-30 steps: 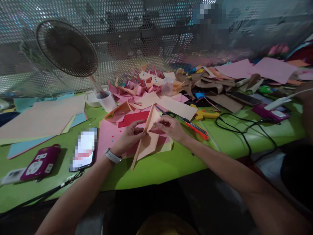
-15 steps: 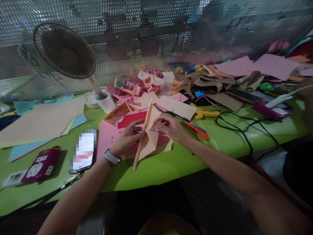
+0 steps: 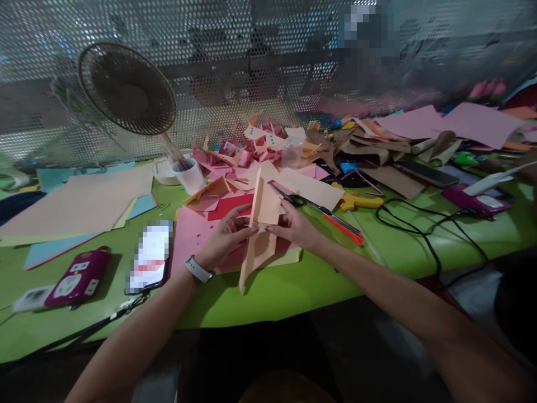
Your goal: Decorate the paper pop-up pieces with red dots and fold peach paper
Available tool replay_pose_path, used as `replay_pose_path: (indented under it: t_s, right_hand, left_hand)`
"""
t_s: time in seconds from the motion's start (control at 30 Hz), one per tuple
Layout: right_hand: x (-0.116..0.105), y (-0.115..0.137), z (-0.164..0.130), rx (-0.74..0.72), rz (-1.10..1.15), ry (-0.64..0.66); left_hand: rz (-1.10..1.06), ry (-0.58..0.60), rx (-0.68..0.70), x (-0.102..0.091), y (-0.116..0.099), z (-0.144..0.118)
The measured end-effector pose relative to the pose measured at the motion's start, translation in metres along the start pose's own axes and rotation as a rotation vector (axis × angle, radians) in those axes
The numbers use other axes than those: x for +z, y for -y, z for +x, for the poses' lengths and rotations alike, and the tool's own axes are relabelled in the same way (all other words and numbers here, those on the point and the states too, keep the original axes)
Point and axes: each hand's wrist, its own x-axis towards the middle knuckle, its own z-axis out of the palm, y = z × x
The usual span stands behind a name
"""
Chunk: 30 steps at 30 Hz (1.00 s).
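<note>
A folded peach-coloured paper [image 3: 265, 208] is held between my two hands, above the near edge of the green table. My left hand [image 3: 229, 232] pinches its left side at mid-height, thumb on the near face. From the right, my right hand [image 3: 296, 226] grips the opposite side, with the thumb at the middle crease. One tall narrow strip stands along the paper's left, and its lower flap hangs toward me. Beneath lie a pink sheet [image 3: 188, 235] and a red piece of paper [image 3: 230, 206].
Scissors [image 3: 293, 198], an orange cutter knife [image 3: 344, 226] and a yellow glue gun [image 3: 363, 201] lie to the right. A phone [image 3: 149, 257] and purple power bank [image 3: 79, 277] are left. Behind stand a white cup [image 3: 189, 176], a fan [image 3: 128, 89] and heaped folded paper [image 3: 251, 143].
My right hand has moved down from the upper part of the paper to its middle crease. The folded flaps now lie squarer, and the view has shifted slightly left.
</note>
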Motion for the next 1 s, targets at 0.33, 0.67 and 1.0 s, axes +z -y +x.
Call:
replay_pose_path:
  t_s: [0.33, 0.67, 1.0]
  right_hand:
    - [-0.002, 0.003, 0.000, -0.001, -0.071, -0.036]
    - [-0.013, 0.000, -0.001, -0.304, -0.626, 0.025]
    - [-0.024, -0.010, 0.003, -0.624, -1.092, 0.097]
  left_hand:
    - [0.095, -0.074, -0.082, -0.005, 0.003, 0.002]
    - [0.134, -0.062, -0.143, -0.006, 0.003, 0.002]
    - [0.432, 0.046, -0.099, -0.009, 0.002, 0.003]
